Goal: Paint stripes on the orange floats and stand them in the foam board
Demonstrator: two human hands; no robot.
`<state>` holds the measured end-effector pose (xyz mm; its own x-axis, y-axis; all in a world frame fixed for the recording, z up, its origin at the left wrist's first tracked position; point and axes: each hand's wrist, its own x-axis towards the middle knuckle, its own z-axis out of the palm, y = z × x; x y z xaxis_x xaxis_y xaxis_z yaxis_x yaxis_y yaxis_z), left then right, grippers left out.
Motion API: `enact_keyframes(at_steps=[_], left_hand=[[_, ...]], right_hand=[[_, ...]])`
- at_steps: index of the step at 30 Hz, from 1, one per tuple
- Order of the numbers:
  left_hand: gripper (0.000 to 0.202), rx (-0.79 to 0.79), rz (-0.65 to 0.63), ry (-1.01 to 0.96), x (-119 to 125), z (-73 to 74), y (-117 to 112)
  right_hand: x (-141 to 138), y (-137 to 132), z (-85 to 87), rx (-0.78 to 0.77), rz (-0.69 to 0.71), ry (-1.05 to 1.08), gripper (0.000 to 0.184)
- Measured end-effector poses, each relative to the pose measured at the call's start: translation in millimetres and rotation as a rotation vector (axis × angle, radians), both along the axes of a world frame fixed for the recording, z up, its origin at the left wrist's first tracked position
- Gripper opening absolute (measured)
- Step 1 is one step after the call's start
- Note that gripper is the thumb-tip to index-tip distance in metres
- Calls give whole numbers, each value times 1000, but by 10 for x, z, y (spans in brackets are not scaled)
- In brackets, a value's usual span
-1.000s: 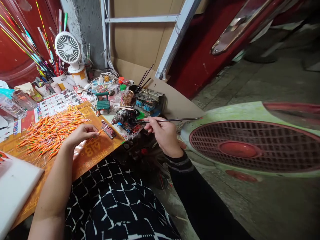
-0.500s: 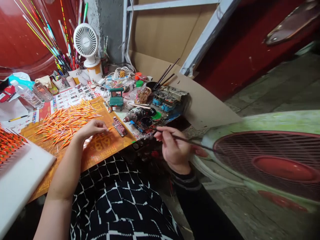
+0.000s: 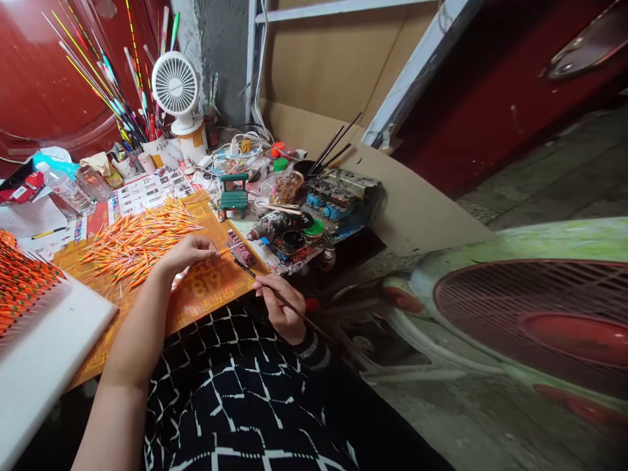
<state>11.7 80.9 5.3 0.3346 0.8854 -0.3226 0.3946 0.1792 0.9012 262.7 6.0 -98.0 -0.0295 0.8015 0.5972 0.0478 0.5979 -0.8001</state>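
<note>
My left hand [image 3: 193,254] pinches a small orange fishing float [image 3: 224,251], whose thin pale end rests on a notched reddish block [image 3: 240,247]. In my right hand [image 3: 283,307] is a long dark paintbrush [image 3: 279,296], held like a pen. Its dark tip lies close to the block, just below the float; whether it touches cannot be made out. Behind my left hand, a heap of orange floats [image 3: 140,242] with white stems covers part of the orange board [image 3: 196,297].
At left, more floats [image 3: 24,281] stand in rows on a white foam slab [image 3: 53,347]. Open paint pots [image 3: 294,240] and a paint bottle [image 3: 269,224] sit beyond the block. A small white fan [image 3: 175,84] stands behind; a large floor fan [image 3: 534,314] is at right.
My right hand has moved left with the paintbrush, from beside the paint pots to the block. My left hand still holds the float in place. The view has shifted slightly.
</note>
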Motion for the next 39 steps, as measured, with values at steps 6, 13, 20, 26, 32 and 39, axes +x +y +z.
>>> enact_keyframes(at_steps=[6, 13, 20, 26, 32, 39], left_hand=[[37, -3, 37, -61, 95, -99, 13], [40, -77, 49, -141, 150, -189, 21], [44, -94, 73, -143, 163, -154, 9], [43, -86, 59, -154, 133, -213, 28], [41, -96, 52, -176, 129, -232, 36], [40, -96, 61, -203, 158, -197, 9]], right_hand=[[-135, 37, -104, 19, -66, 20, 23], [-245, 62, -177, 96, -152, -52, 24], [-254, 65, -190, 123, -153, -109, 25], [-254, 56, -187, 110, -163, -140, 26], [-261, 57, -171, 120, -174, -146, 26], [-276, 60, -178, 123, -171, -136, 26]])
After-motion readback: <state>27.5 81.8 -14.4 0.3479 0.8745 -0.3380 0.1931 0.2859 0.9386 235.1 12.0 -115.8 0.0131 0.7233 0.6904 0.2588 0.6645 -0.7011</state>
